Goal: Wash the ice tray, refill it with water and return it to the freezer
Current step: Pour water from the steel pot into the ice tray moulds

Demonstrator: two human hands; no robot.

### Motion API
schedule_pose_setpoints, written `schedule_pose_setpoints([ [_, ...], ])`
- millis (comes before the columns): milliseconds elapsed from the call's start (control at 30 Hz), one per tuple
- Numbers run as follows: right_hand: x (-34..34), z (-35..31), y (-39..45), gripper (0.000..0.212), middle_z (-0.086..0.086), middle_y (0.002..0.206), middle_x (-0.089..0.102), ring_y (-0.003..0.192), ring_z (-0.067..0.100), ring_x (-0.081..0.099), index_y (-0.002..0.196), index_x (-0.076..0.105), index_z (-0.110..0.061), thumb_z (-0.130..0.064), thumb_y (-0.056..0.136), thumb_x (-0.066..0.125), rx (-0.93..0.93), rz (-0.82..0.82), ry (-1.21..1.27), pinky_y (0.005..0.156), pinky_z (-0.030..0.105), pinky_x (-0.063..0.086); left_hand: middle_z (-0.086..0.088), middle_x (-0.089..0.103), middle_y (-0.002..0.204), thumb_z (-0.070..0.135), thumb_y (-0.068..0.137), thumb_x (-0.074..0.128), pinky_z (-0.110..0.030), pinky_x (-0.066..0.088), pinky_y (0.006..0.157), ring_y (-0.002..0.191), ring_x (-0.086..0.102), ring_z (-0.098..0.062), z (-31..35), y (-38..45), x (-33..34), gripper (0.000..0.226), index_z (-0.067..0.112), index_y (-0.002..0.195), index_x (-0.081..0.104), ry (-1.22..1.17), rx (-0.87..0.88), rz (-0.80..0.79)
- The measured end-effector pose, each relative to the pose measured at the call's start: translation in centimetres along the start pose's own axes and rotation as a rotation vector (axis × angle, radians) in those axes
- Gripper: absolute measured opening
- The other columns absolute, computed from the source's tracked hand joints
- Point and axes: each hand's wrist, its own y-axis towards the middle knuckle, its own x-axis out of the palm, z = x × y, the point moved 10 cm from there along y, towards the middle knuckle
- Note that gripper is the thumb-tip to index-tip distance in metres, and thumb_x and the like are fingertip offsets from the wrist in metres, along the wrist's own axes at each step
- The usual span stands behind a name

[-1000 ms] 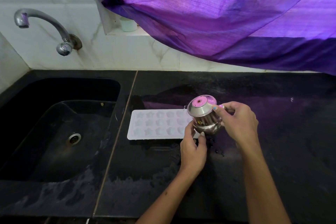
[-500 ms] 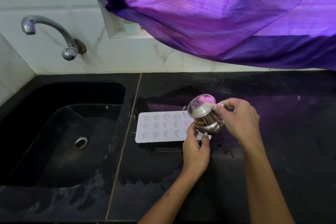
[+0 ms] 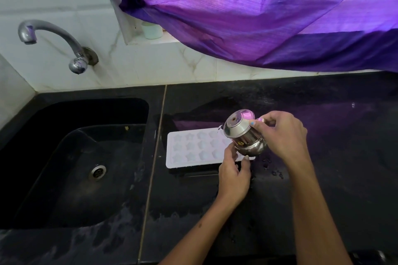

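Note:
A white ice tray (image 3: pixel 189 148) with star-shaped cells lies flat on the black counter, just right of the sink. Over its right end, my right hand (image 3: pixel 282 133) grips a small steel pot (image 3: pixel 243 135), which is tipped with its mouth pointing left and up. The pot hides the tray's right cells, and I cannot tell whether water is running out. My left hand (image 3: pixel 233 176) is at the tray's near right corner. Its thumb and fingers pinch the tray's edge just under the pot.
The black sink (image 3: pixel 43 135) with its drain (image 3: pixel 98 171) lies to the left, under a metal wall tap (image 3: pixel 53 36). A purple curtain (image 3: pixel 258 17) hangs over the back wall, beside a pale cup (image 3: pixel 151 30) on the sill. Water drops (image 3: pixel 273 168) lie beside the tray.
The pot is tipped a little further over the tray. Both hands stay where they were against the tray, and my view has drifted slightly left.

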Motion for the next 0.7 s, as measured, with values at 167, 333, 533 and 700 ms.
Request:
schedule_pose_setpoints([
  [167, 0.11, 0.19, -0.14, 0.019, -0.002, 0.091, 0.071, 0.092, 0.021, 0.062, 0.088, 0.068, -0.022, -0.041, 0.086, 0.067, 0.026, 0.016, -0.013, 0.074, 0.028, 0.033, 0.008, 0.057, 0.126, 0.019, 0.094, 0.051, -0.032, 0.04, 0.105, 0.123, 0.048, -0.009, -0.2, 0.08, -0.14, 0.043, 0.024, 0.136, 0.042, -0.006, -0.011, -0.017],
  [333, 0.12, 0.14, -0.33, 0.02, -0.002, 0.092, 0.07, 0.091, 0.019, 0.061, 0.09, 0.069, -0.021, -0.041, 0.086, 0.067, 0.035, 0.028, -0.03, 0.074, 0.028, 0.033, 0.012, 0.057, 0.121, 0.023, 0.092, 0.05, -0.033, 0.041, 0.104, 0.12, 0.049, -0.007, -0.3, 0.08, -0.13, 0.043, 0.027, 0.134, 0.044, -0.007, -0.001, -0.046],
  [533, 0.1, 0.17, -0.6, 0.019, -0.002, 0.092, 0.071, 0.091, 0.021, 0.061, 0.087, 0.068, -0.021, -0.04, 0.087, 0.066, 0.065, 0.041, -0.022, 0.074, 0.028, 0.032, 0.01, 0.056, 0.126, 0.021, 0.093, 0.05, -0.033, 0.039, 0.106, 0.12, 0.048, -0.007, -0.25, 0.17, -0.39, 0.042, 0.027, 0.134, 0.043, -0.022, 0.004, -0.067],
  [700, 0.02, -0.02, -0.81, 0.019, -0.003, 0.088, 0.069, 0.092, 0.021, 0.062, 0.087, 0.068, -0.022, -0.041, 0.087, 0.066, 0.071, 0.036, -0.002, 0.076, 0.029, 0.033, 0.01, 0.054, 0.131, 0.016, 0.096, 0.049, -0.028, 0.038, 0.104, 0.124, 0.046, -0.007, -0.08, 0.05, -0.86, 0.044, 0.027, 0.137, 0.04, -0.035, 0.014, -0.068],
])
